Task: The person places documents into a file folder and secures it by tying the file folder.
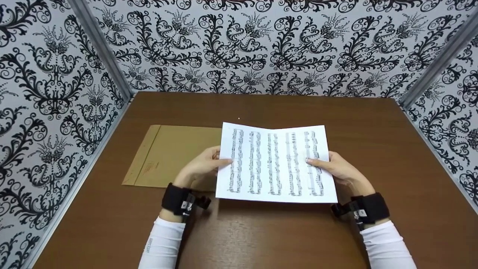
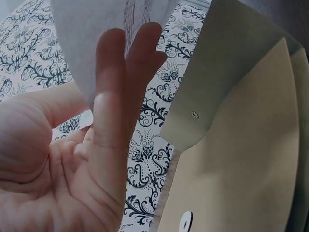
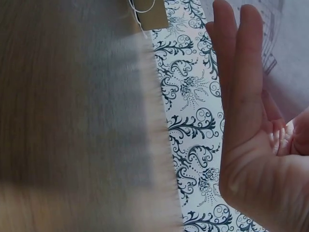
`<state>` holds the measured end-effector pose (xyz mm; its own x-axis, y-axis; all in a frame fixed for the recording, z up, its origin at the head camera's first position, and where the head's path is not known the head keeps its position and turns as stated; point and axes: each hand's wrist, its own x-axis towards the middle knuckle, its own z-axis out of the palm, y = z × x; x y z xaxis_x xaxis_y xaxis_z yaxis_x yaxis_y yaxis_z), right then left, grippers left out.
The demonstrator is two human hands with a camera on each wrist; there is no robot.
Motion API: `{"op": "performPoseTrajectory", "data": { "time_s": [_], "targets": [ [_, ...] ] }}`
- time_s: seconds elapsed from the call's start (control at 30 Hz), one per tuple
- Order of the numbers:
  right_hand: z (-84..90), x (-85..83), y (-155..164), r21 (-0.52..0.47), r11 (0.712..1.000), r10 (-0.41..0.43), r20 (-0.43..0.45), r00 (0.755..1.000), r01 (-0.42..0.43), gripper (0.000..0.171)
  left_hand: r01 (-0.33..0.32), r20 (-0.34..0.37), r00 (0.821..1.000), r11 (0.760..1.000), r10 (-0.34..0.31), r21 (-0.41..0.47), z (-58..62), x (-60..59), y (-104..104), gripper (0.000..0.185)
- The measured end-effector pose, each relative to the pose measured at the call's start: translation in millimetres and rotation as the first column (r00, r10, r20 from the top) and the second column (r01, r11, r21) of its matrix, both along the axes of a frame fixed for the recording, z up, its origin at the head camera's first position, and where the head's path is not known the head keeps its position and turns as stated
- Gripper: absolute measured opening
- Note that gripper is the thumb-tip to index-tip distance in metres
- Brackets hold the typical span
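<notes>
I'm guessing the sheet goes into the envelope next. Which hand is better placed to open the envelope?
Probably the left hand. It holds the sheet's left edge directly over the brown envelope, which lies on the table on that side. The right hand grips the sheet's far edge, away from the envelope.

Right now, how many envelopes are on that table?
1. A brown envelope lies flat on the table, left of the sheet of music held in both hands; the sheet covers its right end, so anything beneath there stays hidden.
</notes>
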<state>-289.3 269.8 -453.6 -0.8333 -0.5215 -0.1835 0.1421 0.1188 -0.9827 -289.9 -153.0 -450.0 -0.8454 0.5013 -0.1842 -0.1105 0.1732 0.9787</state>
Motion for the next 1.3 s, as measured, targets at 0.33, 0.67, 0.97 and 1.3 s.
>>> {"op": "performPoseTrajectory", "data": {
  "time_s": [0.33, 0.67, 0.97, 1.3],
  "targets": [
    [10.3, -2.6, -5, 0.105, 0.992, -0.063, -0.059, 0.996, 0.069, 0.012, -0.022, -0.026, 0.999, 0.998, 0.021, -0.067, -0.6, -2.4, -6, 0.045],
    [24.1, -5.1, -14, 0.239, 0.960, -0.123, -0.122, 0.985, 0.149, 0.047, -0.189, -0.058, 0.982, 0.969, 0.182, -0.160, -2.3, -1.2, -6, 0.049],
    [28.5, -6.5, -15, 0.283, 0.942, -0.142, -0.154, 0.978, 0.182, 0.049, -0.245, -0.185, 0.960, 0.948, 0.209, -0.202, -8.7, -0.6, 7, 0.057],
    [30.2, -7.4, -7, 0.302, 0.929, -0.167, -0.171, 0.971, 0.213, 0.049, -0.345, -0.439, 0.882, 0.869, 0.171, -0.355, -19.1, 4.2, 32, 0.050]
  ]
}}
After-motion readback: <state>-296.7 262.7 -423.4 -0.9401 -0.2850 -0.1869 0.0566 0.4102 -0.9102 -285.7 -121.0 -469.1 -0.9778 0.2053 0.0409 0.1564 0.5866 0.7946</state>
